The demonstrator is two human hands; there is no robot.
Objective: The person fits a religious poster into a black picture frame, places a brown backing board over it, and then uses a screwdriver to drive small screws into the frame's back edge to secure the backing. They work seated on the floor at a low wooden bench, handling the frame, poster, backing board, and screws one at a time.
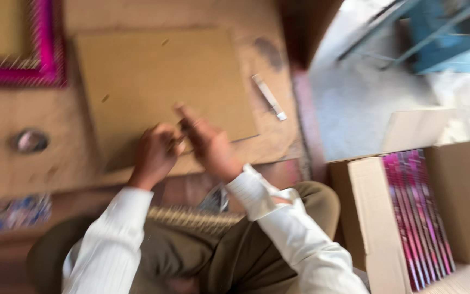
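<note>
pink frame lying at counter corner | left hand curling closed, contents blurred | brown board lying flat under hands for working | right hand fingers extending, grip unclear | open carton standing with pink frames upright

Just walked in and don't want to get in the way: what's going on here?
A seated person in white sleeves has the left hand and right hand together at the near edge of a brown board on the worktable. The picture is too blurred to show what they pinch. A pink frame lies beyond; an open carton of pink mouldings stands alongside.
</note>
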